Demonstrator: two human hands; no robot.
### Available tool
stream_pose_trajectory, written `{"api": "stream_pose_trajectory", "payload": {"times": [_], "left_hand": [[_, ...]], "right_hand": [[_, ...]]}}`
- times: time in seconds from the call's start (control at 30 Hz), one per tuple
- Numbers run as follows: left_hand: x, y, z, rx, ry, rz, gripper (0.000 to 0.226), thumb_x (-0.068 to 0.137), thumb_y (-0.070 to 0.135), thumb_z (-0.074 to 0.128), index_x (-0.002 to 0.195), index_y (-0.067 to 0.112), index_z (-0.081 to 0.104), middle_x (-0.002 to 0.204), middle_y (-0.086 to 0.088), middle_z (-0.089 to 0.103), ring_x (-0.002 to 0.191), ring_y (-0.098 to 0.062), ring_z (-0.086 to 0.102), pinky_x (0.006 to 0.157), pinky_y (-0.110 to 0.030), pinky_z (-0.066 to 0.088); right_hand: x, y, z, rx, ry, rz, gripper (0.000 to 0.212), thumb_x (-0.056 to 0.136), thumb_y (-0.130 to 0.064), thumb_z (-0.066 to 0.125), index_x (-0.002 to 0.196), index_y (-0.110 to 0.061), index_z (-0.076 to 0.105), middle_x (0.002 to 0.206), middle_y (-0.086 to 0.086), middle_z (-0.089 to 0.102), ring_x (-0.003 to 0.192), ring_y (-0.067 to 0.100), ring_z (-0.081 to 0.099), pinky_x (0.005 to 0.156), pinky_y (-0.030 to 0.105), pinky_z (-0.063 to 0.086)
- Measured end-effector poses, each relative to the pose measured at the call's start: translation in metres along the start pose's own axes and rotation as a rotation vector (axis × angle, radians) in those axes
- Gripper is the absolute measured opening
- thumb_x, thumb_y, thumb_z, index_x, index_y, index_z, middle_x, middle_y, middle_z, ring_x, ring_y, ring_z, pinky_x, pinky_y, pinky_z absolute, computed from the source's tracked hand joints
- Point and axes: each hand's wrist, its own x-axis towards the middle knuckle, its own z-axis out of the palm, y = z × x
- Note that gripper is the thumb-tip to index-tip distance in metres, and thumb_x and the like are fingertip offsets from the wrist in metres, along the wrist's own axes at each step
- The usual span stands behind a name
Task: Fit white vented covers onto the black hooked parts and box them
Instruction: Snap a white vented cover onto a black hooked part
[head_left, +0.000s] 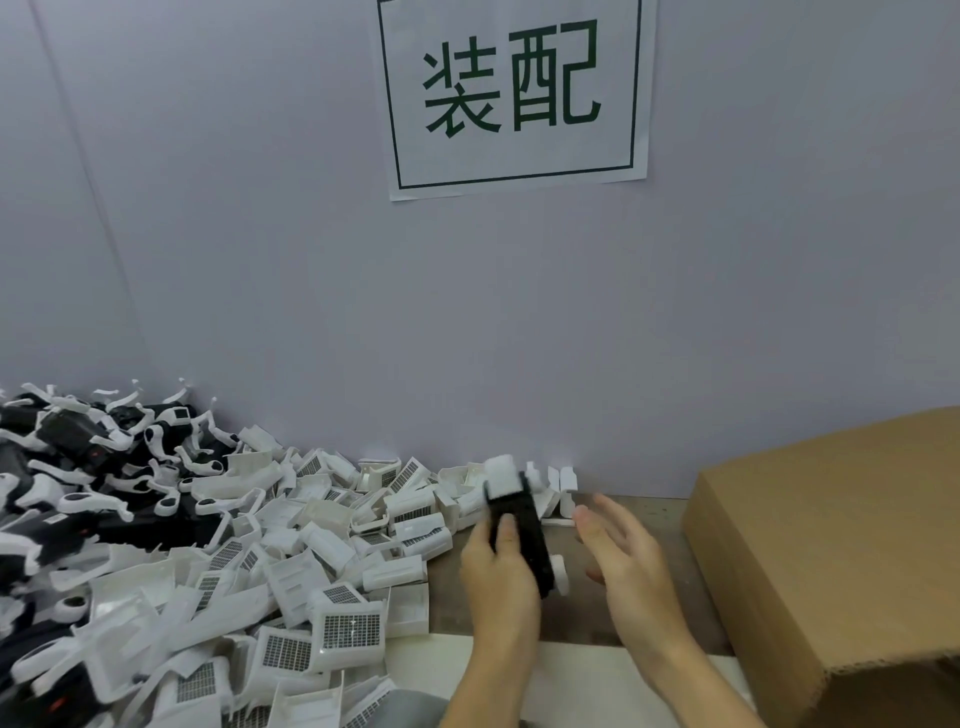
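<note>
My left hand (496, 571) grips a black hooked part (524, 535) held above the table, with a white vented cover (505, 475) sitting on its far end. The part is blurred. Just to the right of it, my right hand (626, 556) hovers with fingers spread and nothing in it. A big heap of loose white vented covers (311, 561) fills the table's left half. Behind it, at the far left, lies a pile of black hooked parts (78, 467) with white hooks. The brown cardboard box (831, 545) stands at the right.
A grey wall (467, 338) closes off the back of the table and carries a paper sign (514, 93) with green characters. A strip of brown tabletop (587, 618) shows between the heap and the box. The box flap reaches the near right corner.
</note>
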Motion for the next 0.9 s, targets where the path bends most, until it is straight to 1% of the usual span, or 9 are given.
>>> {"api": "stream_pose_trajectory", "payload": {"times": [0.07, 0.13, 0.2, 0.27, 0.33, 0.57, 0.67, 0.8, 0.9], "left_hand": [[0.003, 0.004, -0.003, -0.288, 0.028, -0.274, 0.026, 0.104, 0.028, 0.05, 0.097, 0.013, 0.07, 0.081, 0.001, 0.07, 0.078, -0.017, 0.066, 0.061, -0.023, 0.05], [0.006, 0.004, -0.004, -0.417, -0.009, -0.392, 0.038, 0.097, 0.045, 0.056, 0.108, 0.012, 0.072, 0.092, -0.006, 0.073, 0.087, -0.026, 0.068, 0.077, -0.037, 0.056], [0.008, 0.002, -0.004, -0.337, -0.048, -0.355, 0.037, 0.089, 0.047, 0.068, 0.102, 0.014, 0.074, 0.087, -0.003, 0.075, 0.086, -0.024, 0.07, 0.079, -0.04, 0.059], [0.006, 0.002, -0.003, -0.254, -0.037, -0.297, 0.027, 0.084, 0.039, 0.077, 0.093, 0.014, 0.073, 0.067, 0.006, 0.069, 0.067, -0.013, 0.067, 0.061, -0.028, 0.055], [0.006, 0.002, -0.004, -0.242, -0.028, -0.286, 0.025, 0.082, 0.034, 0.08, 0.09, 0.012, 0.071, 0.059, 0.007, 0.06, 0.06, -0.012, 0.06, 0.057, -0.025, 0.051], [0.003, 0.007, -0.002, -0.304, -0.03, -0.256, 0.054, 0.072, 0.052, 0.079, 0.111, 0.019, 0.059, 0.096, -0.003, 0.071, 0.09, -0.024, 0.069, 0.085, -0.042, 0.056], [0.004, 0.008, -0.005, -0.349, -0.053, -0.279, 0.06, 0.076, 0.057, 0.072, 0.116, 0.013, 0.064, 0.077, -0.005, 0.063, 0.07, -0.026, 0.059, 0.071, -0.04, 0.051], [0.003, 0.014, -0.009, -0.435, -0.179, -0.443, 0.056, 0.081, 0.061, 0.065, 0.107, 0.012, 0.072, 0.085, -0.018, 0.075, 0.069, -0.037, 0.071, 0.068, -0.046, 0.061], [0.004, 0.016, -0.014, -0.43, -0.245, -0.502, 0.061, 0.082, 0.067, 0.058, 0.102, 0.011, 0.069, 0.075, -0.026, 0.069, 0.053, -0.035, 0.066, 0.047, -0.033, 0.054]], "right_hand": [[0.001, 0.0, -0.001, -0.05, 0.028, 0.038, 0.023, 0.1, -0.031, 0.056, 0.122, -0.028, 0.058, 0.111, -0.011, 0.067, 0.087, -0.004, 0.064, 0.079, 0.025, 0.048], [0.004, 0.003, -0.002, -0.112, 0.032, 0.09, 0.019, 0.102, -0.024, 0.052, 0.116, -0.021, 0.065, 0.104, -0.003, 0.07, 0.087, 0.002, 0.063, 0.081, 0.027, 0.046], [0.006, 0.006, 0.0, -0.18, -0.006, 0.137, 0.02, 0.102, -0.019, 0.052, 0.113, -0.017, 0.069, 0.099, 0.001, 0.071, 0.089, 0.01, 0.063, 0.076, 0.026, 0.045], [0.006, 0.008, 0.001, -0.224, -0.047, 0.173, 0.019, 0.102, -0.017, 0.052, 0.108, -0.018, 0.069, 0.095, 0.0, 0.071, 0.085, 0.011, 0.063, 0.069, 0.023, 0.045], [0.006, 0.01, 0.003, -0.235, -0.068, 0.206, 0.018, 0.101, -0.017, 0.053, 0.101, -0.02, 0.07, 0.092, -0.003, 0.07, 0.079, 0.011, 0.064, 0.066, 0.022, 0.049], [0.004, 0.003, 0.002, 0.035, -0.051, 0.343, 0.031, 0.101, -0.032, 0.05, 0.1, -0.009, 0.071, 0.107, 0.021, 0.068, 0.088, 0.032, 0.068, 0.065, 0.034, 0.054], [0.001, 0.0, 0.003, 0.12, -0.023, 0.43, 0.041, 0.103, -0.042, 0.044, 0.103, -0.01, 0.069, 0.099, 0.019, 0.073, 0.086, 0.035, 0.071, 0.067, 0.036, 0.052], [-0.004, -0.004, 0.004, 0.156, -0.164, 0.521, 0.052, 0.099, -0.047, 0.047, 0.108, 0.0, 0.07, 0.092, 0.021, 0.076, 0.076, 0.036, 0.071, 0.07, 0.037, 0.052], [-0.004, -0.008, 0.0, 0.228, -0.267, 0.538, 0.059, 0.091, -0.056, 0.055, 0.106, -0.003, 0.074, 0.1, 0.023, 0.074, 0.08, 0.037, 0.071, 0.074, 0.039, 0.051]]}}
